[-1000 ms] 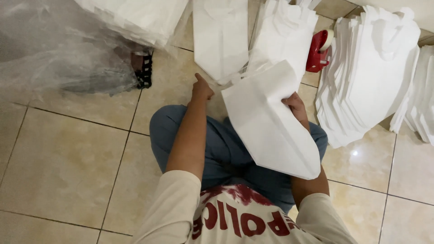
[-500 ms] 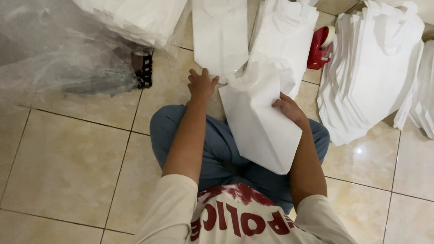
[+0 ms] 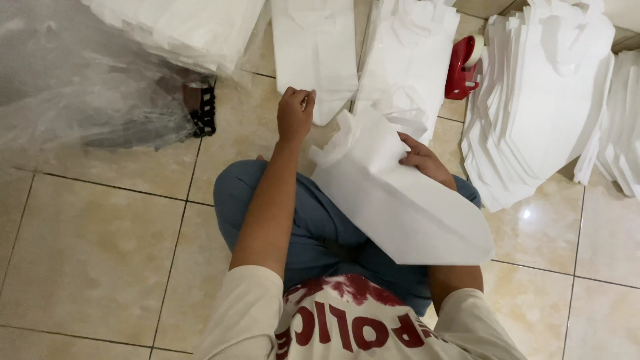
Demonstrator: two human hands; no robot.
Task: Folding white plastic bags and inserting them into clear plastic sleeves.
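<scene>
I sit cross-legged on a beige tiled floor. A large white bag (image 3: 400, 200) lies slanted across my lap, its crumpled handle end pointing away from me. My right hand (image 3: 425, 160) grips this bag near its upper edge, fingers tucked into the fold. My left hand (image 3: 295, 112) is stretched forward off the lap bag, its fingers curled and pinched at the lower left edge of a flat white bag (image 3: 315, 53) lying on the floor ahead.
A pile of white bags (image 3: 413, 60) lies straight ahead, and fanned stacks of white bags (image 3: 547, 100) fill the right side. A red tape dispenser (image 3: 462, 67) sits between them. Crumpled clear plastic sheeting (image 3: 80, 87) covers the left, beside a black object (image 3: 203, 107).
My left hand let go of the lap bag and reached forward to the flat bag on the floor. The lap bag dropped lower and tilted to the right under my right hand.
</scene>
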